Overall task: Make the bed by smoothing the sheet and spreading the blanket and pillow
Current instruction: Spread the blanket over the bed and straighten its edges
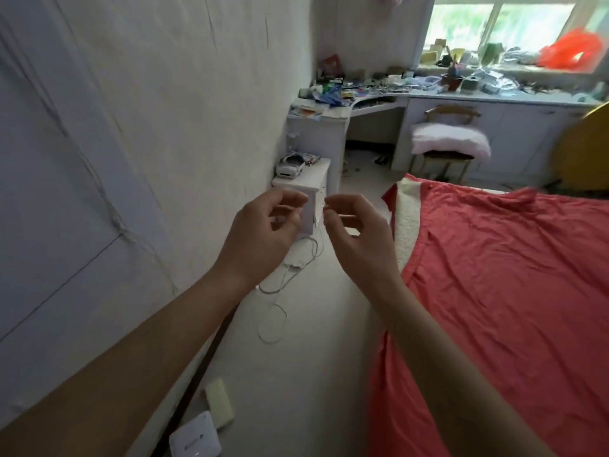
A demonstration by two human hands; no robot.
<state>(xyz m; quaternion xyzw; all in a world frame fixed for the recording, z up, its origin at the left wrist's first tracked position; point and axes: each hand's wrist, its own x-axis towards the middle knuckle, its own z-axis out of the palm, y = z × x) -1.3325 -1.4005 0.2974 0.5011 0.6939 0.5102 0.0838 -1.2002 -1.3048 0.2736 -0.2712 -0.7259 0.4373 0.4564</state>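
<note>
We're standing beside the bed, both arms stretched out over the floor. Our left hand (pixel 267 225) hangs with fingers curled loosely, empty as far as we can tell; our right hand (pixel 357 230) mirrors it just beside, half-open, gripping nothing. Further right lies the red blanket (pixel 494 275), spread across the bed, a cream lining (pixel 407 222) peeking out at its near corner. It looks soft and light, likely to slide and wrinkle, so we'd pinch that folded edge. The pink pillow (pixel 449 140) waits on the chair (pixel 451 113) beyond.
</note>
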